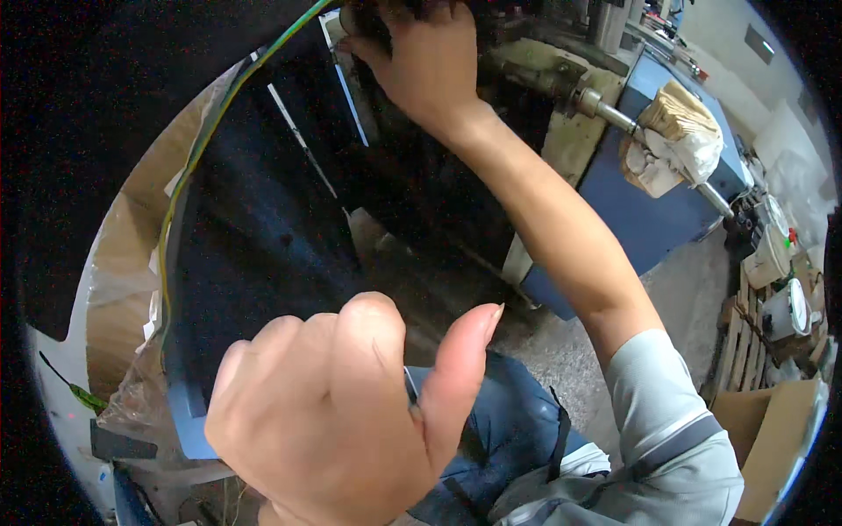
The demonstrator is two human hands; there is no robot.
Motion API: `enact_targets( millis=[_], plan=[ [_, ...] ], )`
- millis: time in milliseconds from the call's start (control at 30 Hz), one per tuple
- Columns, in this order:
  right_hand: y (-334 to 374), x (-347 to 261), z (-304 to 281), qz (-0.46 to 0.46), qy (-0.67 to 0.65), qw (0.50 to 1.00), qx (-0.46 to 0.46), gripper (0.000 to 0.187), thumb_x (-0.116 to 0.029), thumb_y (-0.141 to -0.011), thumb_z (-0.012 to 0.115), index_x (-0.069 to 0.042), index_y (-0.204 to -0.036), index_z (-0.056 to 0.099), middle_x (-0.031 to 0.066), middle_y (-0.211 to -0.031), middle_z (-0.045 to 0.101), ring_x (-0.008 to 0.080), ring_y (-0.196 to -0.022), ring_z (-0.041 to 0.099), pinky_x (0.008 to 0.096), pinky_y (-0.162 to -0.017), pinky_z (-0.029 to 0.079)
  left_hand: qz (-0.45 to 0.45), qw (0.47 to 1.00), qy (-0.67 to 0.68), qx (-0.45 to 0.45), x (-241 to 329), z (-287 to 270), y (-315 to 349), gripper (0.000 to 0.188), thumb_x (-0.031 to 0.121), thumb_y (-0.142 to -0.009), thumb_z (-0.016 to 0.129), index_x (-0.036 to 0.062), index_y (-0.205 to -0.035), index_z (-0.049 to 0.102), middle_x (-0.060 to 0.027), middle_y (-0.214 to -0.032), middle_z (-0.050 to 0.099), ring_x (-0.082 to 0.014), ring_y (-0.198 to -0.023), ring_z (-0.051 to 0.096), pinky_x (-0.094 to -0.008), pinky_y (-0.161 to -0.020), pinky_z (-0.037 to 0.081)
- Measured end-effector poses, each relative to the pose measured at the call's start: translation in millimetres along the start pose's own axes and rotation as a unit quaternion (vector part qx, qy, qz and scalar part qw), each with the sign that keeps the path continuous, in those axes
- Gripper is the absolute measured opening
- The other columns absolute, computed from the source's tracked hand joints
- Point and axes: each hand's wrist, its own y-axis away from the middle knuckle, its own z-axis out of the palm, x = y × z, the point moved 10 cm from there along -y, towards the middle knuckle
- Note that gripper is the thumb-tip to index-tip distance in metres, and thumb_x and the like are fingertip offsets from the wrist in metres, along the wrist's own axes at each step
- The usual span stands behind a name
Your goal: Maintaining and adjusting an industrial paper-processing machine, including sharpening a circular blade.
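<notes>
My left hand [324, 412] is large and close at the lower middle, its back toward me. Its fingers curl under, and the thumb stands apart from them. A thin bright sliver shows between thumb and forefinger, too small to name. My right arm reaches up and away from the lower right, with my right hand [430, 57] at the top edge beside a dark machine [281, 219]. Shadow and the picture's edge hide most of its fingers. A pale narrow metal strip [353, 105] runs just below that hand; whether they touch I cannot tell.
On the right, a metal shaft [618, 118] juts past a blue cabinet [605, 210], with a stack of tan cloths or papers [680, 112] by it. White buckets [787, 311] stand near a wooden pallet [741, 342]. A cardboard box [767, 430] sits lower right.
</notes>
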Motion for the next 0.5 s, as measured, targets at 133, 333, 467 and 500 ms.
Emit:
enact_targets(
  millis=[133,333,467,500],
  plan=[
    [-15.1,-5.2,4.8,-0.065,0.142,0.988,0.002,0.032,-0.019,-0.084,0.078,-0.001,-0.108,0.069,0.0225,-0.111,0.065,0.0444,-0.098,0.058,0.0536,-0.085,0.046,0.006,1.0,0.006,0.021,0.6,-2.6,-0.1,0.03,0.029,-0.08,0.086,0.0091,-0.078,0.064,-0.0088,-0.065,0.055,-0.0314,-0.056,0.052,-0.0406,-0.056,0.039],
    [-16.3,3.1,-9.7,-0.039,-0.007,0.995,0.09,0.033,-0.02,-0.086,0.076,0.0,-0.11,0.067,0.0211,-0.104,0.066,0.0442,-0.096,0.059,0.0528,-0.081,0.045,0.011,1.0,0.012,0.013,1.5,-0.6,1.0,0.03,0.029,-0.08,0.087,0.0088,-0.079,0.064,-0.0088,-0.067,0.057,-0.0311,-0.057,0.053,-0.0404,-0.056,0.039],
    [-9.5,-10.6,0.7,-0.003,0.015,0.997,-0.073,0.032,-0.021,-0.086,0.076,-0.003,-0.11,0.069,0.0213,-0.109,0.065,0.0435,-0.103,0.059,0.0522,-0.084,0.045,-0.007,1.0,-0.001,0.004,-1.7,-3.2,0.8,0.03,0.029,-0.08,0.086,0.0089,-0.078,0.064,-0.009,-0.066,0.056,-0.0312,-0.057,0.053,-0.0402,-0.056,0.038],
    [-14.1,-5.1,3.1,-0.003,0.018,0.997,-0.072,0.032,-0.021,-0.086,0.076,-0.003,-0.11,0.069,0.0213,-0.109,0.065,0.0435,-0.103,0.059,0.0522,-0.084,0.045,-0.003,1.0,0.008,0.002,0.5,-1.1,0.6,0.03,0.029,-0.08,0.086,0.009,-0.078,0.064,-0.009,-0.066,0.056,-0.0313,-0.057,0.053,-0.0402,-0.056,0.038]
  ],
)
